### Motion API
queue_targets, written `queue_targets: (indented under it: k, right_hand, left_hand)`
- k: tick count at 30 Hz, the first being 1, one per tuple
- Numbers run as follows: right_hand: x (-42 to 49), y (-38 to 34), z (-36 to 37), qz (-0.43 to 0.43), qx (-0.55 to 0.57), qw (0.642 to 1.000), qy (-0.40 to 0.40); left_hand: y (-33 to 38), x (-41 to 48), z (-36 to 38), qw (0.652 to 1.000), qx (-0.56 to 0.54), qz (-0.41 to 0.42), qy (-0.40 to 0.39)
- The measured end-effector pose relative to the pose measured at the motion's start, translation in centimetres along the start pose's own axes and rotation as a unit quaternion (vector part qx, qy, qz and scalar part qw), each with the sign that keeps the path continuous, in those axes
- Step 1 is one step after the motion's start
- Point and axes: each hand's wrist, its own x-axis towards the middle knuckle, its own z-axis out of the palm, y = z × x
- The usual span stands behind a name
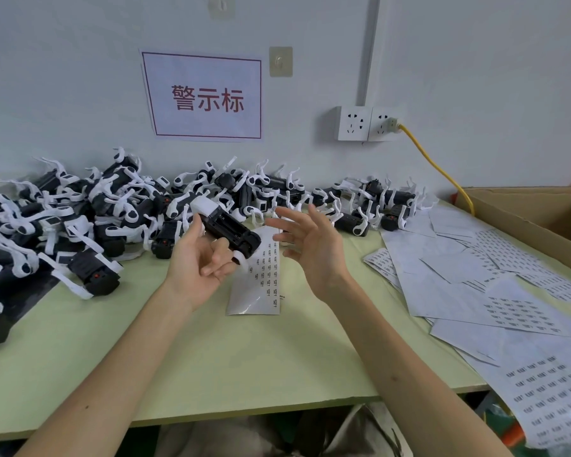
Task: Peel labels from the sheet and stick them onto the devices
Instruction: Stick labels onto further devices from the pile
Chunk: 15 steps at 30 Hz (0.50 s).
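1. A pale green counter [277, 357] runs along a white wall. The wall carries a red-lettered sign [205, 97], a double socket [366, 123] and a yellow cable [439, 166]. The cable drops behind a cardboard box [524, 212] at the right edge.
2. A pile of devices [112, 206], black bodies with white straps, is heaped along the wall from the left edge to past centre. It lies directly behind both hands.
3. Loose sheets [475, 275] overlap across the counter's right side, and some hang past the front edge.
4. The label sheet [264, 275] lies flat at mid-counter, partly beneath the hands. Columns of small dark labels fill its right part; the left part is bare and glossy.
5. The held device [231, 229] is black, ribbed and oblong, with a white block at its far end. It is tilted and raised above the top of the label sheet.
6. The left hand [195, 262] is palm up. Its thumb presses the device's side and its fingers [220, 258] curl beneath it, gripping.
7. The right hand [310, 249] is just right of the device and apart from it. Its fingers [284, 222] are spread wide and slightly bent, grasping nothing. Whether a label clings to a fingertip cannot be told.
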Motion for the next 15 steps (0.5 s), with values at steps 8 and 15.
queue_targets:
  k: [8,15]
  right_hand:
    - [-0.3,3.3,1.4,-0.194,-0.418,0.886,-0.054]
    - [0.1,3.0,1.3,-0.181,-0.289,0.940,0.024]
  left_hand:
    - [0.0,-0.2,-0.2,0.992,-0.058,-0.057,-0.093]
    - [0.5,-0.2,-0.4,0.993,-0.013,-0.066,-0.100]
